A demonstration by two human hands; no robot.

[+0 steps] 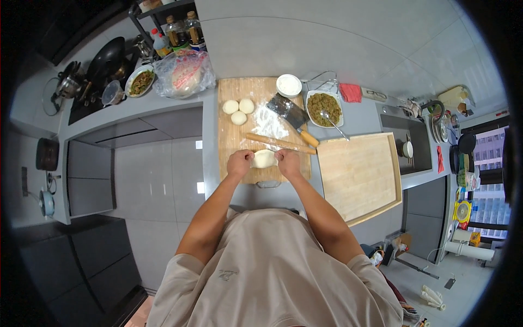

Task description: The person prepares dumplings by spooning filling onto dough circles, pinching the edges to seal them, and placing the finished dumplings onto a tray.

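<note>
A flattened piece of dough (264,159) is stretched between my left hand (240,162) and my right hand (289,163), each pinching one end over the front of the wooden cutting board (229,139). Just beyond it lies a wooden rolling pin (280,143). Three dough balls (238,117) sit at the board's left, beside a patch of white flour (267,122). A cleaver (288,111) with a wooden handle lies at the right, near a white bowl of flour (289,85). Right of the board stands a square dish of chopped filling (324,108) with a metal spoon (335,125) in it.
A shallow wooden tray (359,175) lies right of the board, overhanging the counter's front edge. Farther right are a red cloth (350,93) and a sink (421,143). At the left stand a plastic bag with dough inside (186,77), a plate of food (141,81) and a wok (107,57).
</note>
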